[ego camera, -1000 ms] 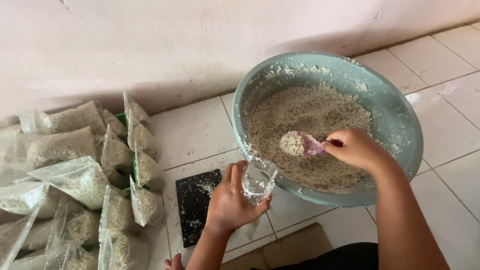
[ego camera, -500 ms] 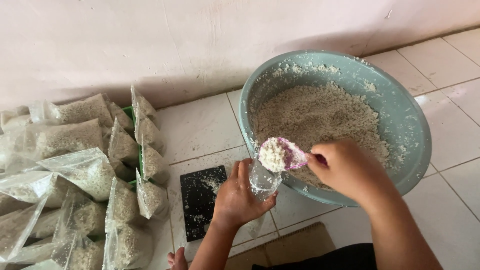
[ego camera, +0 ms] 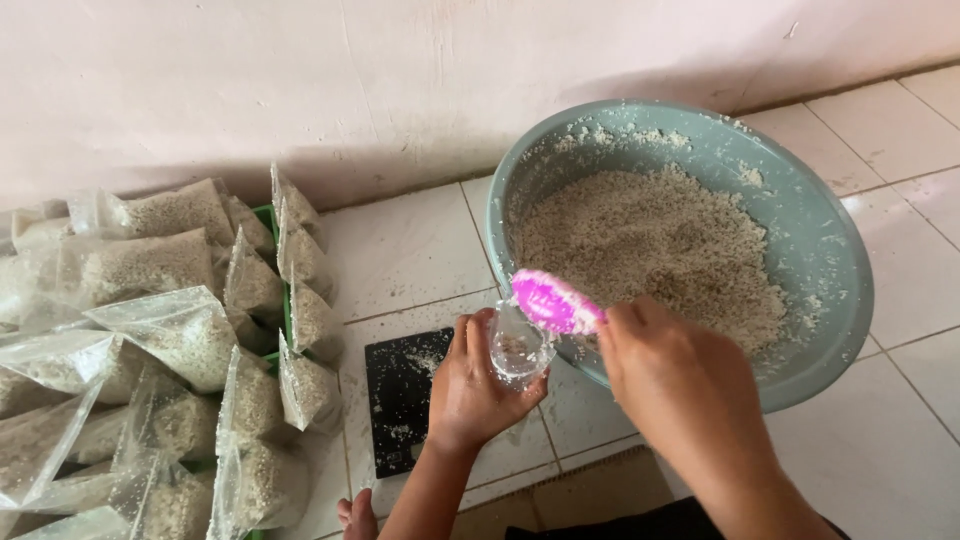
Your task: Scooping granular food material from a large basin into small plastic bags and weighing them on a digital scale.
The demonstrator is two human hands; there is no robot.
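Note:
My left hand (ego camera: pixel 476 385) holds a small clear plastic bag (ego camera: pixel 518 348) upright by its mouth, just outside the near rim of a large grey-green basin (ego camera: pixel 820 250). My right hand (ego camera: pixel 668 372) grips a pink spoon (ego camera: pixel 555 302), turned bowl-down over the bag's mouth, and pale grain shows inside the bag. The basin holds a heap of the same pale crumbly grain (ego camera: pixel 650 240). A black flat scale (ego camera: pixel 398 400) lies on the floor tiles under my left hand.
Several filled clear bags of grain (ego camera: pixel 170 340) are piled at the left, over a green crate edge (ego camera: pixel 285 310). A pale wall runs along the back. A brown cardboard piece (ego camera: pixel 590 490) lies near my knees. Loose grains speckle the white tiles.
My right hand lifted the loaded spoon out of the basin, carried it left to the bag and tipped it over. The bag now has grain in it.

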